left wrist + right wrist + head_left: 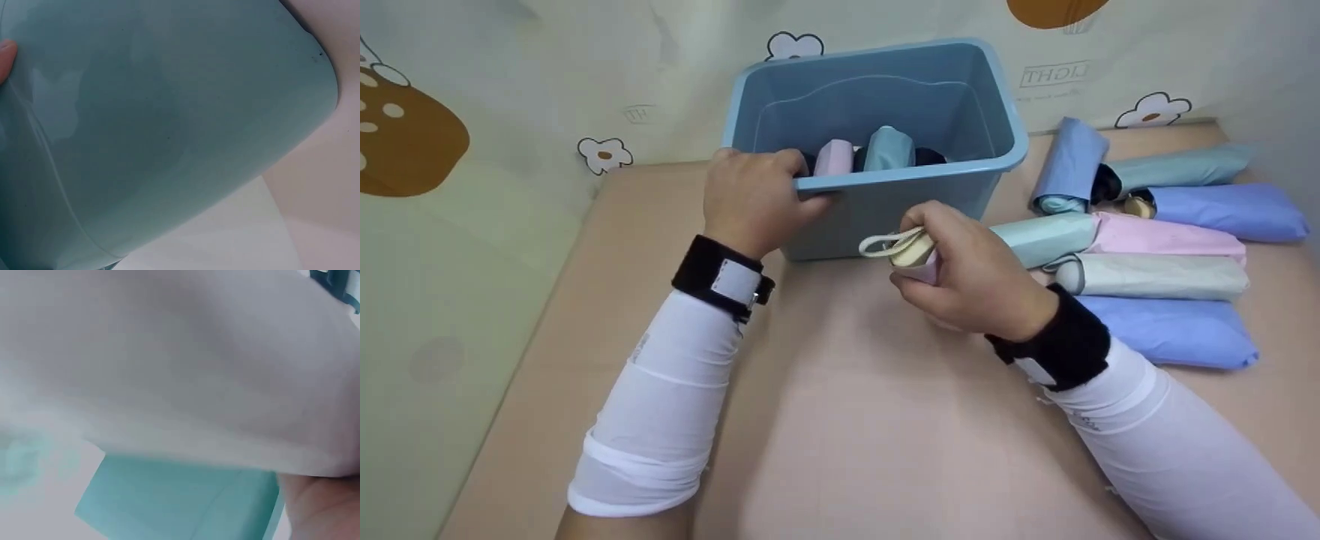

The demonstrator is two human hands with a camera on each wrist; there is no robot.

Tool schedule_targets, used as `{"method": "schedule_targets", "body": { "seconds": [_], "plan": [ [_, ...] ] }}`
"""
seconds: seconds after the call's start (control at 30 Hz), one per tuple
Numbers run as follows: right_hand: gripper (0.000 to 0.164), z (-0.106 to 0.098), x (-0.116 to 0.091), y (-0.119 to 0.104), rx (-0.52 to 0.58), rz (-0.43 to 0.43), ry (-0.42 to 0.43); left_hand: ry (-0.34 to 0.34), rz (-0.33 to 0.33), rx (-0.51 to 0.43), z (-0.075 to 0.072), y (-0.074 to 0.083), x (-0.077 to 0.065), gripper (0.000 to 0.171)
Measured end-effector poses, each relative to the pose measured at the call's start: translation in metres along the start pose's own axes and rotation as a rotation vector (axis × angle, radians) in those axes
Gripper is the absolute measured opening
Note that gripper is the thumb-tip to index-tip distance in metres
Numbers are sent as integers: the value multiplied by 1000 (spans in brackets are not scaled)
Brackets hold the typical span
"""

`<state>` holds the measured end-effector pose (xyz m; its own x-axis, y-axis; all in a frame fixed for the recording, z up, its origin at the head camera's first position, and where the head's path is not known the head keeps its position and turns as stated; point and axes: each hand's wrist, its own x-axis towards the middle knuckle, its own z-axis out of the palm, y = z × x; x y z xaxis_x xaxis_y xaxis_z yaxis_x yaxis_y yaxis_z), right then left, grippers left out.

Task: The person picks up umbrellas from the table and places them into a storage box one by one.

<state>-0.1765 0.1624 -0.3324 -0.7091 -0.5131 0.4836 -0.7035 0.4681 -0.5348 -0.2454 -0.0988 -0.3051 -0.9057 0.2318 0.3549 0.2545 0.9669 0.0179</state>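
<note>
In the right hand (971,277), fingers and thumb wrapped round it: a folded pink umbrella (928,270), held just on the near side of a blue plastic bin (915,174), close to the right half of the near wall. Poking out leftward between thumb and forefinger, a cream handle (913,253) with a white wrist loop (877,245). Long axis running back from there into the grip; body mostly hidden, exact slant impossible to tell. From umbrella to bin mouth: farther away, beyond the near rim. Hooked over that rim at its left end, the left hand (754,199), gripping with thumb outside, apart from the umbrella. Inside the bin, side by side, ends of what look like a second pink umbrella (834,158) and a teal umbrella (889,150). To the right, on a pinkish-beige table (847,420), seven more folded umbrellas (1159,276).
</note>
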Motion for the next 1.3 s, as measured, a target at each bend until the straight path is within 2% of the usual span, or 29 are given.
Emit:
{"method": "schedule_targets", "body": {
  "seconds": [0.13,0.23,0.47,0.77,0.97,1.1,1.3],
  "plan": [
    [36,3,-2,-3,96,-72,155,-4,-4,-1,1,1,0,59],
    [37,3,-1,-6,153,-106,236,0,-7,-5,1,1,0,59],
    [37,2,3,-8,293,-130,364,-2,-24,-10,1,-1,-1,61],
    [43,-9,6,-17,483,-163,617,-10,-14,1,1,0,0,60],
    [50,-18,9,-16,471,-172,783,2,0,-7,2,0,0,58],
    [60,-22,11,-15,472,-198,839,-2,0,-4,1,0,0,58],
    [63,-25,13,-19,483,-190,911,-14,0,7,1,1,0,61]
  ]
}}
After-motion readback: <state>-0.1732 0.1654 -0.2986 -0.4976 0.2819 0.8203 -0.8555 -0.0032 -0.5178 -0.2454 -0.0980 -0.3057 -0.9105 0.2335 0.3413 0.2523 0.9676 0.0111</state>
